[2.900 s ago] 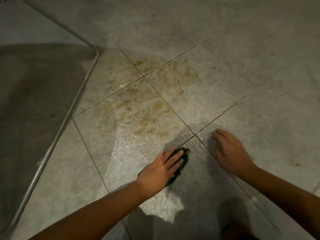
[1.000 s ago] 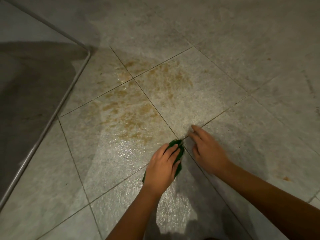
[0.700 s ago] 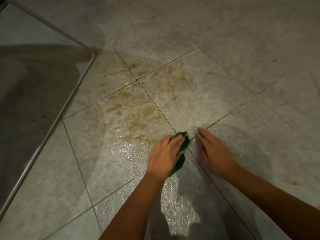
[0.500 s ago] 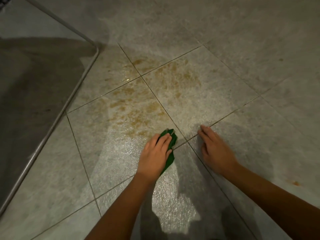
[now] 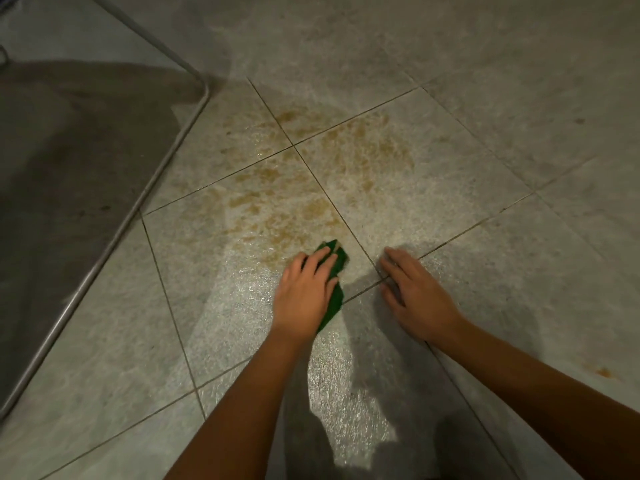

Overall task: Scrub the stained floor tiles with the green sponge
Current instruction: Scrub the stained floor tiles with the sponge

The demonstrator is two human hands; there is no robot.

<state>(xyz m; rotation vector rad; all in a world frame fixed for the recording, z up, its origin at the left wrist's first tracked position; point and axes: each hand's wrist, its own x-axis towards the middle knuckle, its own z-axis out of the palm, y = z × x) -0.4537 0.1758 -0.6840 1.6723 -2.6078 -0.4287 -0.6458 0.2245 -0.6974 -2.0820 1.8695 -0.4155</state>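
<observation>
The left hand (image 5: 304, 292), fingers laid flat on the green sponge (image 5: 337, 259), should bear down and stroke into the brown stains (image 5: 311, 202) while the right hand (image 5: 419, 296), spread flat on the tile, braces.

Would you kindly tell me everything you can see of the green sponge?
The green sponge is a thin, dark green pad lying flat on a wet, glossy floor tile, at the near edge of the brown stain. The left hand presses on it with fingers laid over its top, hiding most of it. Only its far corner and a strip along its right side show. The right hand does not touch it.
</observation>
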